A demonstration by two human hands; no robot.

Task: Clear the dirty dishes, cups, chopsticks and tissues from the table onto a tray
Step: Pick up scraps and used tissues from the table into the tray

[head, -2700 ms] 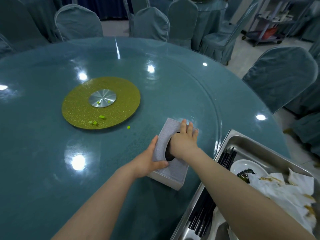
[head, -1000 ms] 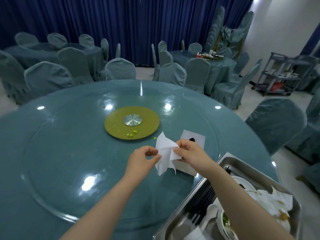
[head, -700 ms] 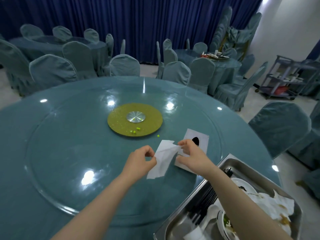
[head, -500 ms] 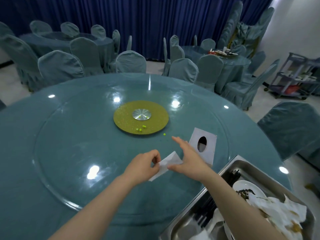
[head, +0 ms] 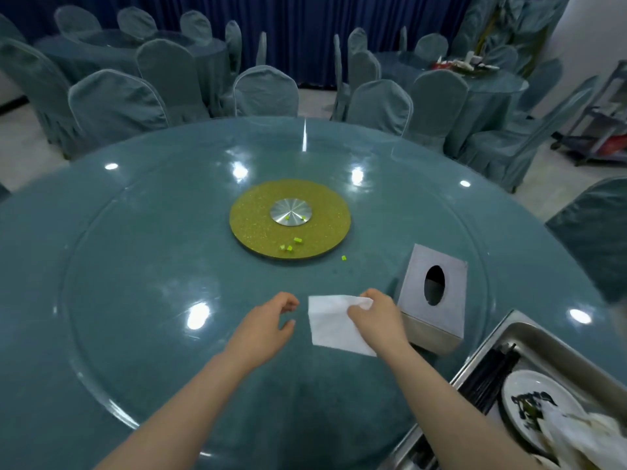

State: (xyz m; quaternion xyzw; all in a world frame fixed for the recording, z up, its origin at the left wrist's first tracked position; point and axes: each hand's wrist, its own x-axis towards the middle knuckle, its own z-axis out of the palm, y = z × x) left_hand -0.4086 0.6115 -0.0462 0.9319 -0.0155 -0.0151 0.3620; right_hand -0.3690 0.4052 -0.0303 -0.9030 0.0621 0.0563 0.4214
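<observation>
Released by left hand (head: 268, 320), white tissue (head: 334, 323) now hangs unfolded.

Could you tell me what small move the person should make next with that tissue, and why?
Probably carry the clean tissue, pinched by the right hand, forward to the green scraps near the yellow disc; they are the only mess visible on the table.

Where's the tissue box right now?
In the head view, the tissue box stands on the table's near right, just right of the right hand and its white tissue, beside the metal tray.
</observation>
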